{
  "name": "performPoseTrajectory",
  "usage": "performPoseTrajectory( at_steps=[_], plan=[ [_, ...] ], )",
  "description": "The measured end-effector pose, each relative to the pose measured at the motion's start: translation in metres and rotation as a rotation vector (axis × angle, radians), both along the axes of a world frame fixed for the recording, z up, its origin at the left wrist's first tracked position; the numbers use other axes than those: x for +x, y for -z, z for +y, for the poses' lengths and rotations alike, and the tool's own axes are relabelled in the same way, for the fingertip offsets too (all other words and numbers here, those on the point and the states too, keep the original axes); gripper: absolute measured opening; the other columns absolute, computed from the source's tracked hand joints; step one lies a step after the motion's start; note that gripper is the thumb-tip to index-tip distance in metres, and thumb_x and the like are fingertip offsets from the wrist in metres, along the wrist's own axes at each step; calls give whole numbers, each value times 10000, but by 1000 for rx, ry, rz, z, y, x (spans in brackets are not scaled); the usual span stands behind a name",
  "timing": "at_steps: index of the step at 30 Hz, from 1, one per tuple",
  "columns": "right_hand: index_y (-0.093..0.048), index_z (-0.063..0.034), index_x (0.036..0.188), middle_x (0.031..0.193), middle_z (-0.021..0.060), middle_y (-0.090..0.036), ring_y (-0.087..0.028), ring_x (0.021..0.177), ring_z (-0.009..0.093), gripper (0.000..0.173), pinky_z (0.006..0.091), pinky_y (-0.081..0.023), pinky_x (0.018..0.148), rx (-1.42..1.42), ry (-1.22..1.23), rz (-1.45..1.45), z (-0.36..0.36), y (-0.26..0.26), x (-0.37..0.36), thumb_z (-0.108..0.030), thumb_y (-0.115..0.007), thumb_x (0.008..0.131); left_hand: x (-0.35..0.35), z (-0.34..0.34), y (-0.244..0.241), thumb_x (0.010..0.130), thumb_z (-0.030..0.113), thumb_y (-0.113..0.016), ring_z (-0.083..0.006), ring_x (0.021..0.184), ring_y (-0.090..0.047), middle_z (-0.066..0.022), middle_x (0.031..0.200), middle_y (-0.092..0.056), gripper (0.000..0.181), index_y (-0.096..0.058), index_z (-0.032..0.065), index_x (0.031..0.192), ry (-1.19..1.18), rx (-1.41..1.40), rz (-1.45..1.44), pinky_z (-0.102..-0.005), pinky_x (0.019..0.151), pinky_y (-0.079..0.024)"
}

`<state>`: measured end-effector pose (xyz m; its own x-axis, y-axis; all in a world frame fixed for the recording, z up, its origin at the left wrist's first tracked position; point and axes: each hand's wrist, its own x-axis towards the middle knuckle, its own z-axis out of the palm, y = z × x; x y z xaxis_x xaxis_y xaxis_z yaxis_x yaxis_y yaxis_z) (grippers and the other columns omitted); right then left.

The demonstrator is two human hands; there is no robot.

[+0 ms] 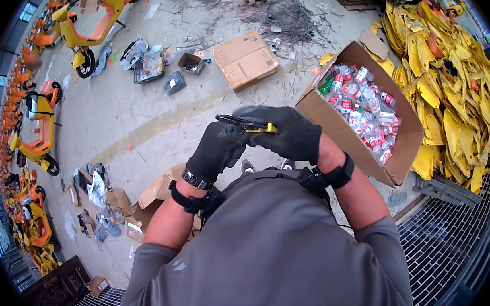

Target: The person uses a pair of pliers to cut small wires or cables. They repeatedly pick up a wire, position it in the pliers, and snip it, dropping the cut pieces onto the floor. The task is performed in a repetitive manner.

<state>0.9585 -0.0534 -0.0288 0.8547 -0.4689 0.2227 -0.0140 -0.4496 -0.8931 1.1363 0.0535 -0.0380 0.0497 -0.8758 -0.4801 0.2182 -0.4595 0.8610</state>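
Observation:
In front of my chest, both black-gloved hands are close together above the concrete floor. My left hand holds a flat black item from below, near its left part. My right hand closes around the other end from the right. A yellow piece shows between the hands, against the black item; whether the two are joined I cannot tell. The item is seen nearly edge-on, and my gloves hide much of it, so its kind is unclear.
An open carton of crushed plastic bottles stands at right, beside stacked yellow plastic panels. A closed cardboard box lies ahead near scattered cable scraps. Yellow-orange scooters line the left. Bags and cardboard lie at lower left.

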Motion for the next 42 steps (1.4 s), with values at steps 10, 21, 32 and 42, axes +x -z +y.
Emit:
performPoseTrajectory(
  at_steps=[10, 21, 32, 42],
  plan=[
    [-655, -50, 1201, 902, 109, -717, -669, 764, 182, 363, 321, -527, 718, 354, 93, 146, -27, 9, -85, -63, -674, 840, -75, -35, -3, 991, 314, -602, -72, 409, -435, -7, 561, -522, 341, -686, -1, 892, 75, 25, 21, -233, 390, -327],
    [-679, -12, 1136, 897, 44, -716, -616, 747, 65, 287, 233, -499, 674, 649, 151, -34, -49, 36, -150, -82, -679, 857, -133, -45, -17, 983, 233, -609, -51, 467, -480, 4, 637, -585, 265, -715, 3, 1059, 46, 64, -110, -207, 418, -357],
    [-675, -14, 1114, 873, 27, -680, -604, 751, 67, 274, 238, -497, 700, 666, 277, -172, -50, 40, -168, -78, -691, 849, -140, -37, -3, 1029, 329, -500, -53, 432, -435, -42, 756, -649, 398, -689, -16, 1089, -87, -23, -147, -204, 415, -333],
    [-632, 2, 1220, 923, 56, -708, -617, 766, 71, 334, 244, -509, 689, 321, 465, -134, -40, 44, -154, -59, -670, 894, -145, -20, 21, 963, 274, -611, -65, 494, -507, -48, 754, -691, 301, -733, 0, 938, 180, 21, -213, -222, 444, -380]
  ],
)
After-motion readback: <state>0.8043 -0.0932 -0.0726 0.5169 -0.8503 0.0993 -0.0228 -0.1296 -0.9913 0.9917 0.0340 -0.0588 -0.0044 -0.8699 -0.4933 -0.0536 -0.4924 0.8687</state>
